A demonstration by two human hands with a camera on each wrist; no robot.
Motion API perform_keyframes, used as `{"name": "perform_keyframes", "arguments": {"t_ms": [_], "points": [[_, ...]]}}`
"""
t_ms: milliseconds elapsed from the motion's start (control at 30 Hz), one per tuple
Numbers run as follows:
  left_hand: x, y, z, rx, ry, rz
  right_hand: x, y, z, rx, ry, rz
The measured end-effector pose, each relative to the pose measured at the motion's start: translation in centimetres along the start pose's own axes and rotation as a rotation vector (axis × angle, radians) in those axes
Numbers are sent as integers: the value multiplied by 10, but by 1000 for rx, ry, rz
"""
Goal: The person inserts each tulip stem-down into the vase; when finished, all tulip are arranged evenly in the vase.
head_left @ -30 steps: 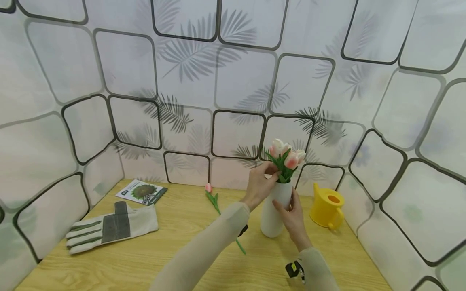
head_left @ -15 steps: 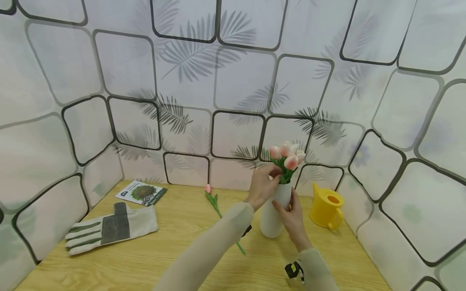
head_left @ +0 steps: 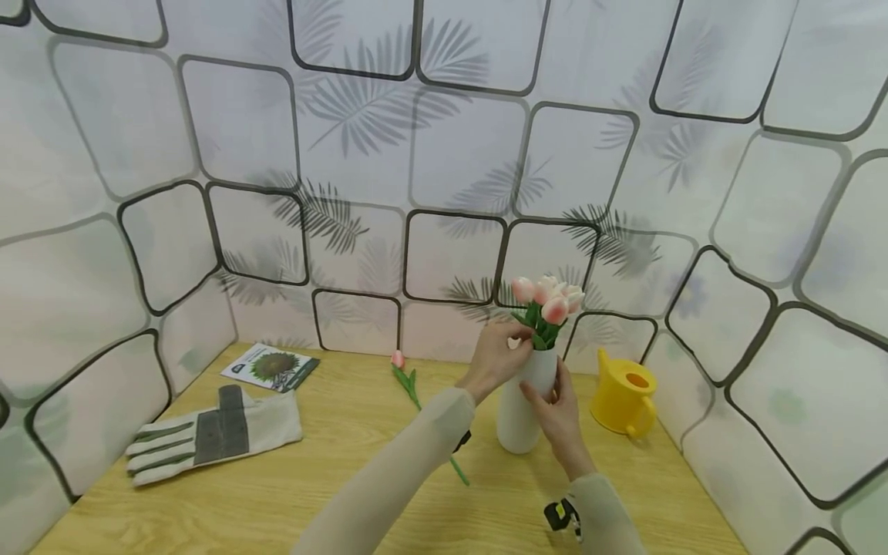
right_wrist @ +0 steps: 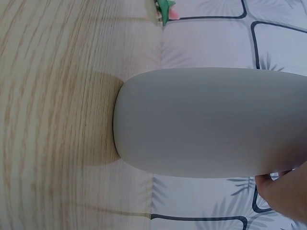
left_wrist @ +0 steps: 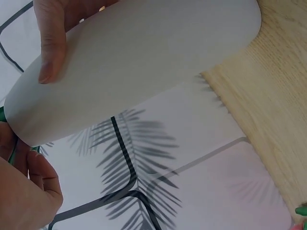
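Note:
A tall white vase (head_left: 516, 416) stands upright on the table, with a bunch of pink and white tulips (head_left: 555, 310) in its mouth. Fingers of my left hand (head_left: 494, 356) pinch a green tulip stem at the rim; in the left wrist view, the left hand (left_wrist: 26, 191) partly hides the green there. My right hand (head_left: 562, 420) grips the vase's upper right side, its thumb across the front. The right wrist view has the vase (right_wrist: 206, 122) with its base on the wood. A single pink tulip (head_left: 405, 378) lies on the table, its stem partly behind the left forearm.
A yellow watering can (head_left: 620, 397) stands right of the vase. At the left lie a grey and white work glove (head_left: 222, 432) and a seed packet (head_left: 270, 367) with a flower picture. Patterned cloth walls (head_left: 458, 169) rise behind and at both sides of the wooden table (head_left: 333, 493).
The tulip that my left hand holds has sunk lower into the vase and its head has shifted left. The right hand and the vase have stayed in place.

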State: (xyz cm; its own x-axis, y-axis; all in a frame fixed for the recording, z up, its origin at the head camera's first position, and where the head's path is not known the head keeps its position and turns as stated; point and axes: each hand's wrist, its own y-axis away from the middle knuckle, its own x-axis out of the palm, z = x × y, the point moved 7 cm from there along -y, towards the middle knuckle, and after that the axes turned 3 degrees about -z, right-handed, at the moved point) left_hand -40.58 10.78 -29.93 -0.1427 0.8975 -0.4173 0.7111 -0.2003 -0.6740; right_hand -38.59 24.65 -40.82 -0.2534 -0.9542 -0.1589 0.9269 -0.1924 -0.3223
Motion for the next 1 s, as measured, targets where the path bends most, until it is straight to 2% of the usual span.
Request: {"name": "perform_keyframes", "arguments": {"t_ms": [200,367,500,833,1000], "points": [[-4,5,0,59,10,-38,0,1,-1,-15,0,2],[-11,10,11,32,47,-86,1,0,-1,-13,-1,2],[-16,16,22,11,100,-88,1,-2,-2,-1,3,-4],[-20,41,66,-147,263,-1,0,-3,-3,23,26,-21],[-20,60,97,-268,390,32,-2,-1,-2,24,21,-26]]}}
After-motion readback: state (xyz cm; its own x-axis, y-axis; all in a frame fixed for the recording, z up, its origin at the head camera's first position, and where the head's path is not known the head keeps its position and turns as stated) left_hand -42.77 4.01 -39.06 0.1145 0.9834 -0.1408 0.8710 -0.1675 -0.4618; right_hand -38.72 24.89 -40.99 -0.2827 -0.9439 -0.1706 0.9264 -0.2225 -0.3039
